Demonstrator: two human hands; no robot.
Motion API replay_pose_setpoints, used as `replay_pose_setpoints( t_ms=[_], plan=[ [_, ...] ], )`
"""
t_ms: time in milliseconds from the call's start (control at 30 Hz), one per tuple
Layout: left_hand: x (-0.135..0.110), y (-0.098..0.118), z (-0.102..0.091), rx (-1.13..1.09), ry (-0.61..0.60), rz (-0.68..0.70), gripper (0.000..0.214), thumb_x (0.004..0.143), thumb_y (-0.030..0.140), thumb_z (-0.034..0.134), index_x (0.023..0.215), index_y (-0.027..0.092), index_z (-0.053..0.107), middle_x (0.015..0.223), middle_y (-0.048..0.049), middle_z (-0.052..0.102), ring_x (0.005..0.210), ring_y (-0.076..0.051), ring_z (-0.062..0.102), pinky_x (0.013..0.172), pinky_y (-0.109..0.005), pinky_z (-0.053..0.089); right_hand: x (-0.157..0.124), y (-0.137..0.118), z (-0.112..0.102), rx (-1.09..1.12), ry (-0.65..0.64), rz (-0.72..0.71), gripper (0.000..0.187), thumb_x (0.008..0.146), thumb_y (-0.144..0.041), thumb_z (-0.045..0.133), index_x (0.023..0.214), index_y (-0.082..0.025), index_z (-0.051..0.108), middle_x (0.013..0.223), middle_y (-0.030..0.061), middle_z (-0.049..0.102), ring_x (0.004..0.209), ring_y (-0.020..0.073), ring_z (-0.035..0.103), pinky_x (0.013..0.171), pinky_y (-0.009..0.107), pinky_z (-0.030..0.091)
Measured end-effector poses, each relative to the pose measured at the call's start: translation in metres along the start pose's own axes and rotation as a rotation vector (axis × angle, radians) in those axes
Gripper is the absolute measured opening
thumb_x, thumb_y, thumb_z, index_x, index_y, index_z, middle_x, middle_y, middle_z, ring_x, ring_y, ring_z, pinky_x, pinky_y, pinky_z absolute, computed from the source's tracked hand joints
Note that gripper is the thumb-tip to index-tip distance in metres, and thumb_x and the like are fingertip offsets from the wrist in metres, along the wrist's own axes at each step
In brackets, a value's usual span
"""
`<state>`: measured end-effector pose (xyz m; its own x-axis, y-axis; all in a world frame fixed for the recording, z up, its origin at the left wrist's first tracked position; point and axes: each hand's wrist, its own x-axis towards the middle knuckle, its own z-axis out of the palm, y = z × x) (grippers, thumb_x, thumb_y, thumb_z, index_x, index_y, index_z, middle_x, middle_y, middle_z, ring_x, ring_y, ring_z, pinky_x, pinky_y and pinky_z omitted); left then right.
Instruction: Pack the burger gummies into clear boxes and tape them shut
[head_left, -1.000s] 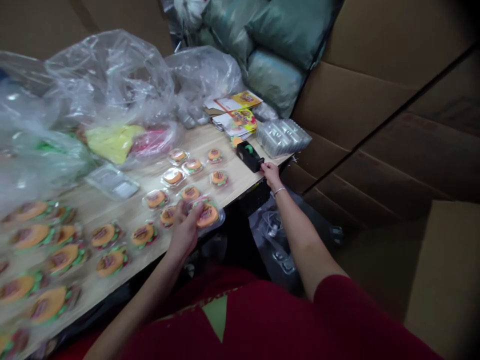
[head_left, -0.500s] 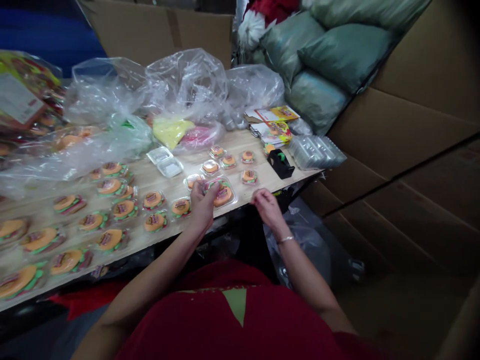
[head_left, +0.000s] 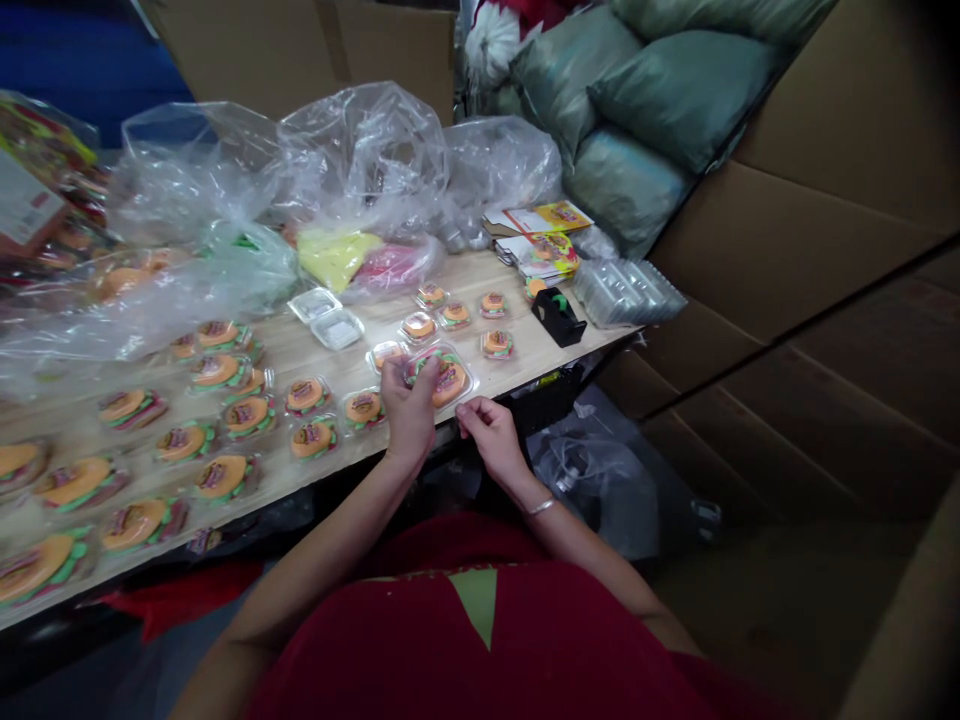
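My left hand (head_left: pixel 409 408) grips a clear plastic clamshell box (head_left: pixel 448 378) with an orange and green burger-shaped sweet inside, at the near edge of the wooden table (head_left: pixel 525 370). My right hand (head_left: pixel 487 432) is just right of the box below the table edge, fingers pinched together on something too small to make out. A black tape dispenser (head_left: pixel 558 315) stands further right on the table.
Several boxed burger sweets (head_left: pixel 225 415) lie in rows to the left. Clear plastic bags (head_left: pixel 360 170), empty clamshells (head_left: pixel 628 290) and printed cards (head_left: pixel 544 235) sit at the back. Cardboard boxes (head_left: pixel 787 220) stand right; a plastic bag (head_left: pixel 592 470) lies under the table.
My right hand left the tape dispenser and came back to the box held by my left hand. The camera view swung left.
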<state>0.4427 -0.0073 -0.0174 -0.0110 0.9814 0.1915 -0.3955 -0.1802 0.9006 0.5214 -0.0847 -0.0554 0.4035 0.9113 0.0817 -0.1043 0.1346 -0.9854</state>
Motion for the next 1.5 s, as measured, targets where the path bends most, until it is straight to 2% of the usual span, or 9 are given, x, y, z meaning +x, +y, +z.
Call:
replay_pose_setpoints(
  t_ms=[233,333,567,700,833,1000,1100,1233,1500],
  plan=[
    [0.002,-0.003,-0.001,0.026,0.091,0.017,0.028,0.073,0.031,0.072,0.082,0.018,0.049,0.076,0.0043,0.047,0.068,-0.008,0.050,0.068,-0.019,0.045,-0.006,-0.006,0.004,-0.180,0.221,-0.105,0.021,0.076,-0.038,0.069,0.079,-0.020,0.058,0.070,-0.0025,0.051,0.063,0.0121,0.045,0.061,0.025,0.038],
    [0.001,-0.004,-0.002,0.099,0.132,0.088,0.028,0.073,0.031,0.072,0.083,0.019,0.049,0.076,0.0047,0.046,0.067,-0.008,0.048,0.067,-0.019,0.043,-0.011,-0.010,0.004,-0.240,0.164,-0.135,0.021,0.081,-0.036,0.063,0.068,-0.019,0.062,0.066,-0.0006,0.054,0.062,0.0132,0.047,0.060,0.027,0.038],
    [-0.015,-0.002,0.002,0.135,0.123,0.068,0.030,0.074,0.036,0.070,0.084,0.020,0.047,0.080,0.0033,0.048,0.073,-0.010,0.052,0.071,-0.022,0.045,-0.007,-0.002,0.014,0.080,0.085,0.040,0.025,0.077,-0.044,0.066,0.073,-0.019,0.063,0.062,-0.0012,0.056,0.057,0.0132,0.049,0.056,0.026,0.041],
    [-0.035,0.009,-0.006,0.074,0.033,-0.078,0.035,0.072,0.039,0.073,0.087,0.022,0.047,0.083,0.0020,0.054,0.074,-0.012,0.057,0.070,-0.024,0.047,-0.017,0.004,0.010,0.173,0.023,-0.008,0.031,0.087,-0.050,0.054,0.076,-0.021,0.054,0.064,-0.0016,0.053,0.059,0.0132,0.050,0.058,0.026,0.042],
    [-0.057,0.023,-0.040,-0.032,-0.199,-0.354,0.028,0.076,0.039,0.070,0.078,0.020,0.050,0.077,0.0018,0.054,0.069,-0.012,0.054,0.065,-0.023,0.045,-0.038,-0.007,-0.017,-0.036,0.008,-0.093,0.035,0.095,-0.047,0.042,0.073,-0.021,0.049,0.063,-0.0014,0.050,0.058,0.0131,0.048,0.057,0.025,0.039],
    [-0.074,0.031,-0.098,0.214,-0.375,-0.552,0.026,0.073,0.041,0.073,0.072,0.018,0.061,0.070,-0.0004,0.056,0.064,-0.013,0.050,0.059,-0.023,0.043,-0.070,-0.019,-0.045,-0.350,-0.394,-0.101,0.033,0.097,-0.036,0.039,0.070,-0.020,0.048,0.066,-0.0007,0.049,0.061,0.0127,0.048,0.059,0.026,0.037],
    [-0.078,0.035,-0.117,0.264,-0.403,-0.662,0.026,0.068,0.039,0.077,0.077,0.019,0.065,0.069,-0.0010,0.058,0.060,-0.013,0.050,0.056,-0.023,0.043,-0.081,-0.016,-0.045,-0.366,-0.436,-0.075,0.022,0.094,-0.032,0.046,0.077,-0.020,0.052,0.072,0.0002,0.051,0.066,0.0132,0.048,0.062,0.026,0.038],
    [-0.075,0.044,-0.114,0.300,-0.484,-0.607,0.021,0.068,0.036,0.076,0.079,0.020,0.066,0.071,-0.0020,0.060,0.062,-0.015,0.054,0.058,-0.025,0.044,-0.082,-0.021,-0.037,-0.297,-0.301,-0.056,0.011,0.091,-0.030,0.054,0.098,-0.023,0.059,0.084,0.0020,0.055,0.076,0.0154,0.052,0.067,0.028,0.042],
    [-0.075,0.052,-0.100,0.404,-0.597,-0.469,0.019,0.071,0.036,0.072,0.066,0.019,0.066,0.063,-0.0028,0.059,0.058,-0.015,0.051,0.055,-0.026,0.041,-0.081,-0.043,-0.036,-0.325,-0.310,-0.090,0.011,0.089,-0.026,0.055,0.082,-0.023,0.062,0.073,0.0008,0.056,0.067,0.0144,0.053,0.062,0.029,0.040]
  ],
)
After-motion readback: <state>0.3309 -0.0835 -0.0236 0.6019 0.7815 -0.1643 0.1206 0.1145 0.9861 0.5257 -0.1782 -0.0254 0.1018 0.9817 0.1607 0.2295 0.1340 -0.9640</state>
